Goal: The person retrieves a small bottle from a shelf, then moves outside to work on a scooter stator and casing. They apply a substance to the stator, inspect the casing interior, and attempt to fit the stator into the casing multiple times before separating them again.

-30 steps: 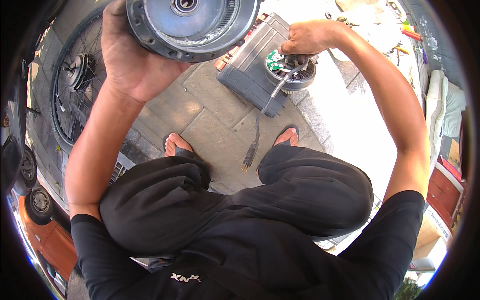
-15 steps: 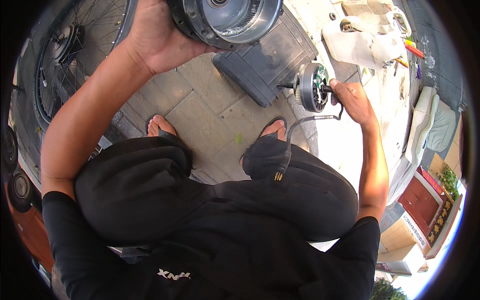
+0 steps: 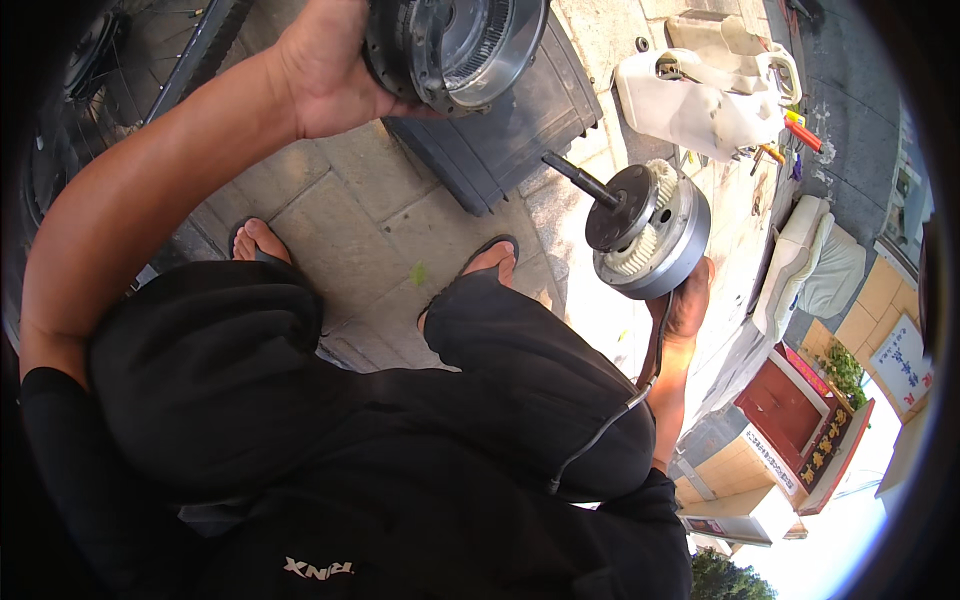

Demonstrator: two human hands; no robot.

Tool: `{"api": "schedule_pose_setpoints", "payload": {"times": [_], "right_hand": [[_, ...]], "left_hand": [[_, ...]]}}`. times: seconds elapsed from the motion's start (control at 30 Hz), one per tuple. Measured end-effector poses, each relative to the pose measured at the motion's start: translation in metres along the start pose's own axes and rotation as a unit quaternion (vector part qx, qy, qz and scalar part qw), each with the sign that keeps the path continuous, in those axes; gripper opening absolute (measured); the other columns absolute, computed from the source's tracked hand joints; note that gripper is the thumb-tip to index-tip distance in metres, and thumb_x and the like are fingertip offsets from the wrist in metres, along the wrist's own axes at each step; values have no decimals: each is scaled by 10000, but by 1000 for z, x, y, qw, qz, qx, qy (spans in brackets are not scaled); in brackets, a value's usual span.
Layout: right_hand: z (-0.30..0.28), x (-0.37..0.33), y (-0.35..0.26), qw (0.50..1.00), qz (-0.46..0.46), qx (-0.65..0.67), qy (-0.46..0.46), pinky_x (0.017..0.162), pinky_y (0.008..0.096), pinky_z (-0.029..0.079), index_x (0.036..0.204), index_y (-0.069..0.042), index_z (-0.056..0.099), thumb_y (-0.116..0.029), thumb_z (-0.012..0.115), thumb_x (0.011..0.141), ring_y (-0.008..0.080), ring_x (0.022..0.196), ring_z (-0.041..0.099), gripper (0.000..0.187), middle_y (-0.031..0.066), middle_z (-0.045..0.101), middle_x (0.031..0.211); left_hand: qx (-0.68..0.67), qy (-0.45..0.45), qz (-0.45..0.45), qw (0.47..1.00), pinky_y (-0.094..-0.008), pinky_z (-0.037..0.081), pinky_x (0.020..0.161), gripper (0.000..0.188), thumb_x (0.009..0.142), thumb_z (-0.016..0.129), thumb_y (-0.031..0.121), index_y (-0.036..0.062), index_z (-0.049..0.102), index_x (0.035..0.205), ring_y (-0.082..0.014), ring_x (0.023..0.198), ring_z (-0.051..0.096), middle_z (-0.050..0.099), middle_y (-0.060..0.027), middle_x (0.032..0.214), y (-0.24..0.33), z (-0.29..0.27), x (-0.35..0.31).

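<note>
Raised at the top of the view, my left hand [image 3: 335,80] is closed around the rim of a round metal hub motor housing [image 3: 470,95]. Its open side shows a toothed ring inside, with pale grease on it. Off to the right, my right hand [image 3: 690,298] grips the motor core [image 3: 668,255] from below; most of its fingers are hidden behind the core. Whitish gears sit under a dark round plate on the core, and a dark axle [image 3: 582,180] points up and left. A black cable [image 3: 603,427] hangs from the core over my right thigh.
Beyond my feet a black plastic case [image 3: 520,135] lies on the paving. A cut-open white jug [image 3: 690,105] rests at the upper right, with small tools beside it. Part of a spoked wheel [image 3: 185,60] shows at the upper left. A pale cushion-like bundle [image 3: 800,265] lies farther right.
My right hand has turned the motor core over, so its gears and axle now face up, and brought it lower and nearer. The housing in my left hand has tilted slightly.
</note>
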State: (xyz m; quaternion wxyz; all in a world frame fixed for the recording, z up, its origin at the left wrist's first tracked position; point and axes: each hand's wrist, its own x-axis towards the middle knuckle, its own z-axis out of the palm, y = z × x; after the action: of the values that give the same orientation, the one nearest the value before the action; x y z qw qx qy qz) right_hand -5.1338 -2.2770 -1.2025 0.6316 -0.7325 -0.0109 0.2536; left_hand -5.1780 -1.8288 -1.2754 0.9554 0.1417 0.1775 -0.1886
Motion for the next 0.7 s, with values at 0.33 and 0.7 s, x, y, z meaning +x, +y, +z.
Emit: {"api": "schedule_pose_setpoints", "payload": {"times": [0.33,0.7], "right_hand": [[41,8,-8,987,-49,22,153,824,322,584,1231,84,670,-363,512,1085,195,937,723,496,132,757,1079],[29,16,0,989,-11,143,44,995,441,597,1451,84,512,-360,504,1092,317,1159,706,571,236,666,1330]], "left_hand": [[-18,-9,21,1000,-500,550,1012,444,1018,546,449,142,721,1287,-239,1115,720,776,-49,1216,-6,10,0],[-36,-49,-7,998,-472,542,1013,475,1017,528,463,120,723,1281,-251,1114,714,771,-65,1237,-4,2,-5]]}}
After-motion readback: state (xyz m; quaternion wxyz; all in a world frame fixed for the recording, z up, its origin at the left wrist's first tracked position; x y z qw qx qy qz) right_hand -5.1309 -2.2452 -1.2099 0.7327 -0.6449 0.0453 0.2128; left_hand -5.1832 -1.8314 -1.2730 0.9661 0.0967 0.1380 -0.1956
